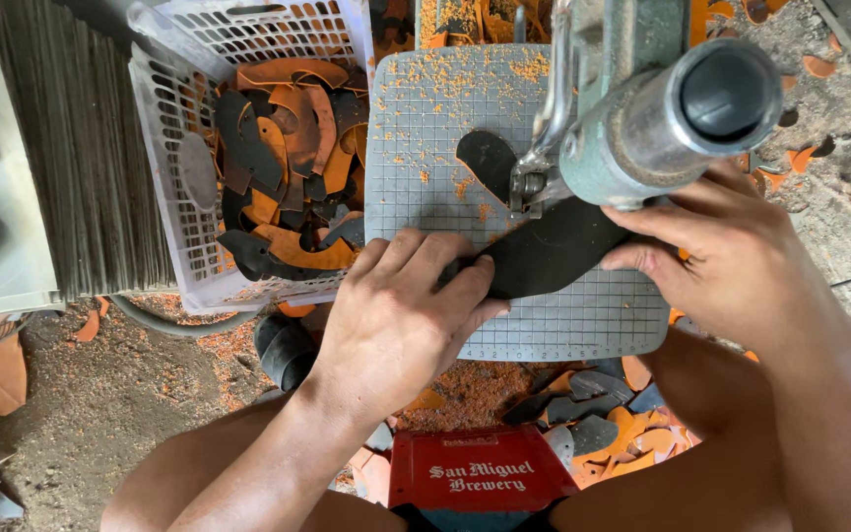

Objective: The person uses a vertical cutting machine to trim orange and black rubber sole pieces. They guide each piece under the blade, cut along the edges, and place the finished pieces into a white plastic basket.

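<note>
Here a flat black rubber sheet (554, 254) is pressed on the grey gridded cutting table (425, 138) of a small green-grey cutting machine (632, 108), just under its blade. The left hand (401, 315) is laid flat on the near end of the sheet, fingers together and pressed down on it. The right hand (731, 261) is held at the far end, under the machine's arm; its fingers are curled on the sheet's edge, though the tips are partly hidden.

A curved black offcut (490, 163) is already seen lying beside the blade, and orange dust is spread over the table, so some cutting is judged done, while most of the sheet is still whole. A white plastic basket (164, 108) at the left is filled with black and orange cut pieces (288, 167). Below the table a red crate (480, 478) with white lettering is seen, between the knees, with more scraps (593, 419) beside it.
</note>
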Tool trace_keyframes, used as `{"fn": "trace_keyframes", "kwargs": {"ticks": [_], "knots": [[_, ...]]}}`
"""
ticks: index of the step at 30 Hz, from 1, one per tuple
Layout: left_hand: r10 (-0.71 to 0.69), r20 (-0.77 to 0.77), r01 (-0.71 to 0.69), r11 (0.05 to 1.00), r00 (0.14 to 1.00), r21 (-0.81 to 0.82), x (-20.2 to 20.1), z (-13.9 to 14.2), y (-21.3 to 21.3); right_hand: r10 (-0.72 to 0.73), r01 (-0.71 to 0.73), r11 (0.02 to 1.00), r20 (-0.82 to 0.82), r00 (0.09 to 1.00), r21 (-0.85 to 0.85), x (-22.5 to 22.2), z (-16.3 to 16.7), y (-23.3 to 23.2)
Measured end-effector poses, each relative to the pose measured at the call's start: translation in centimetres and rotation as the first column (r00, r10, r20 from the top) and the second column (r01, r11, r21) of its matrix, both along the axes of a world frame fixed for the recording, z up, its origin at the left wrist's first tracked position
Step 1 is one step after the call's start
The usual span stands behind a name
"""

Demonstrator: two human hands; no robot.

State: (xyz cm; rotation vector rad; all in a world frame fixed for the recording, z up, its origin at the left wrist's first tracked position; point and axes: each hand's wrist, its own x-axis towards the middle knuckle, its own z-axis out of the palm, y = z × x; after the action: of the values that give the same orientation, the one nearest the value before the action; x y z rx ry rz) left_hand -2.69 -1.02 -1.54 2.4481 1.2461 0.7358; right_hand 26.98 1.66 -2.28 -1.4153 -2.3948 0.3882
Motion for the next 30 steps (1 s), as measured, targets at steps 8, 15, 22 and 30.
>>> {"fn": "trace_keyframes", "kwargs": {"ticks": [8,15,22,30], "knots": [[0.027,-0.003,-0.027,1.0,1.0,0.005,0.2,-0.4,0.2,-0.017,0.015,1.0,-0.066,0.998,-0.024,-0.6,0.0,1.0],[0.039,-0.005,-0.039,0.999,0.999,0.004,0.3,-0.3,0.4,-0.024,0.024,0.999,-0.005,1.0,-0.032,-0.2,-0.7,1.4],[0.044,-0.021,-0.043,0.999,0.999,0.026,0.3,-0.1,0.7,-0.08,0.079,0.987,-0.001,0.997,-0.137,-0.1,-0.6,1.5],[0.048,-0.065,-0.043,0.997,0.997,0.068,-0.2,0.0,1.0,-0.095,0.094,0.993,-0.019,0.995,-0.071,-0.9,-0.1,0.9]]}}
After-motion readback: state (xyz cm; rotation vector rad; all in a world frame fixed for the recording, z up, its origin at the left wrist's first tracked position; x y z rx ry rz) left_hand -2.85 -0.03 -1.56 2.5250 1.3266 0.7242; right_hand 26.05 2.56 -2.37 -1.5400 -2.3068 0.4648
